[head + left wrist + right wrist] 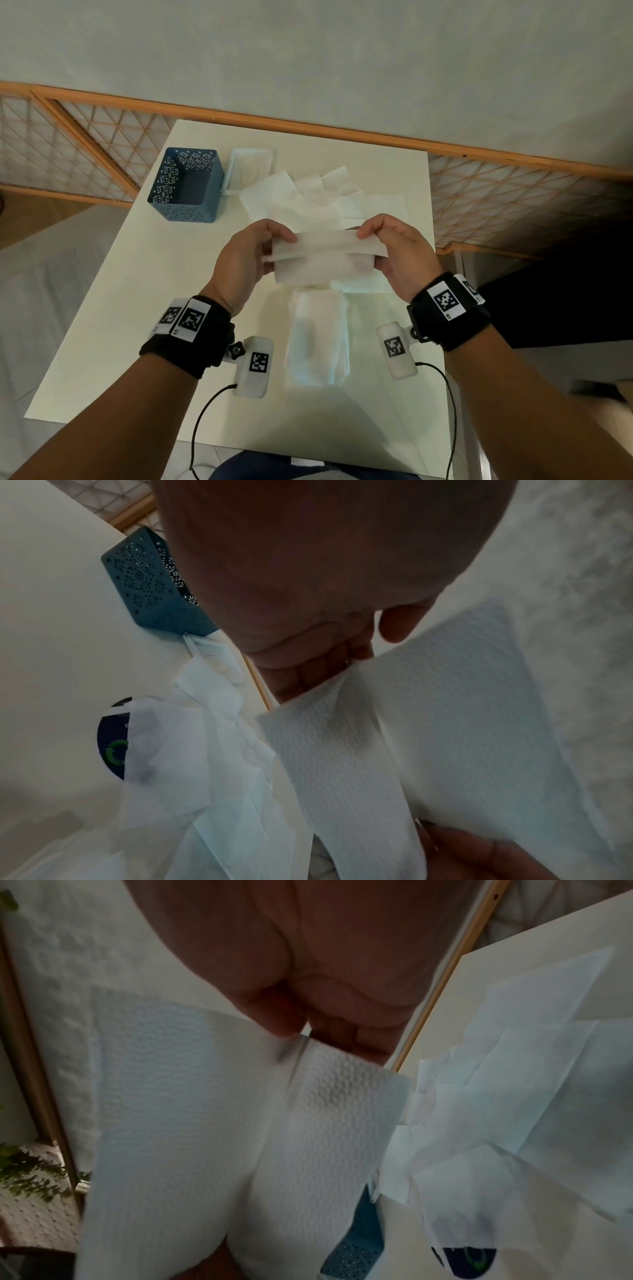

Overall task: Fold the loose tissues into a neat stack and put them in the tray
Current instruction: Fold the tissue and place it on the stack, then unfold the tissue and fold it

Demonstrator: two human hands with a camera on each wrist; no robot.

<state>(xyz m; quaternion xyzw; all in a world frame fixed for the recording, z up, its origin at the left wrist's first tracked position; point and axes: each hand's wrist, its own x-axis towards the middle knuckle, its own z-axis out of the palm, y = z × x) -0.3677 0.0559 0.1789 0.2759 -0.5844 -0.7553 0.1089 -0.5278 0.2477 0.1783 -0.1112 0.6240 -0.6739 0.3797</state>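
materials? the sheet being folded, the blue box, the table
Held tissue: soft embossed paper, matte; the left wrist view shows a dimpled texture and limp drape. Blue box: rigid, perforated with a flower pattern, matte; probably plastic, painted metal possible. Table: smooth white top with a slight sheen, likely laminate.

Right hand (308,961) close at top, thumb and fingers (346,1034) pinching the upper edge of a white embossed paper tissue (205,1123), creased lengthwise below the pinch. Loose thin white tissues (514,1096) heaped on the white table (548,934) to the right. Sliver of blue perforated tray (359,1240) low centre.
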